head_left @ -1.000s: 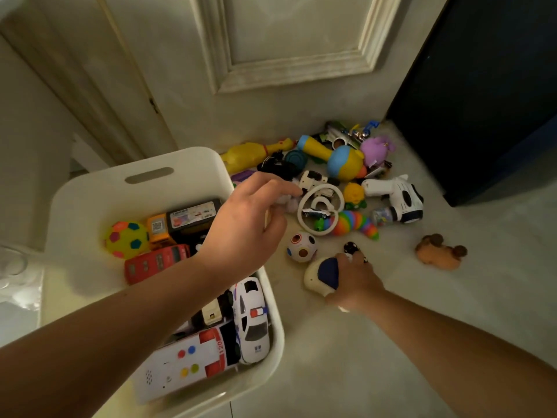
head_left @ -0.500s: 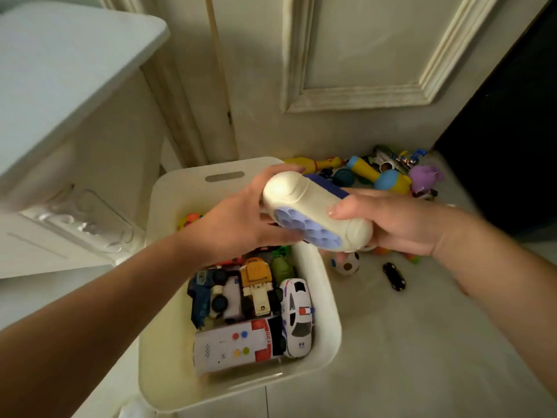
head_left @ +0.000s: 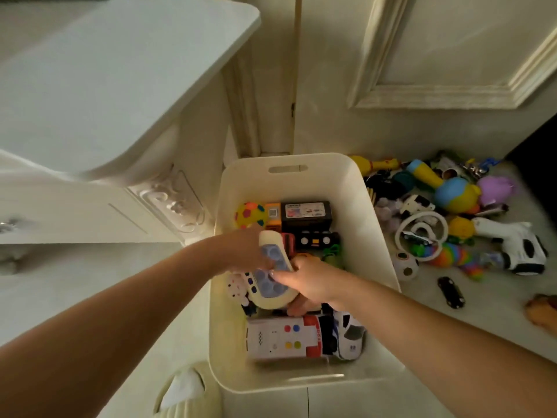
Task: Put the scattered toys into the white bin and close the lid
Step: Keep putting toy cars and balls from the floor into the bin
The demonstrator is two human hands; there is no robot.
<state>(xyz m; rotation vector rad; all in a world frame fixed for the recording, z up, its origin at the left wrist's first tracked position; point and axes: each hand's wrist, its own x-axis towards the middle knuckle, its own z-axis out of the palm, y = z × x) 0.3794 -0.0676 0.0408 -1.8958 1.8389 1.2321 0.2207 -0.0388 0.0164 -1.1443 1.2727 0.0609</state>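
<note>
Update: the cream oblong pop-button toy with lilac bubbles (head_left: 272,276) came off the floor 1 s earlier and was above the rim 0.5 s earlier. It was now down inside the white plastic bin (head_left: 364,191), centre of frame, on or just above the toy cars there. Right hand (head_left: 313,285) gripped its lower end, fingers over the top, thumb underneath. Left hand (head_left: 241,251) sat against its upper-left edge. Its fingers were blurred and hidden behind the toy, so I cannot tell if it gripped.

Judgement: 1 more toy effectively binned, release pending. Plenty remained on the floor at the right of frame: white toy gun (head_left: 518,245), small black car (head_left: 451,292), rainbow segmented worm (head_left: 455,257). No lid identifiable, so closing looked well off.
</note>
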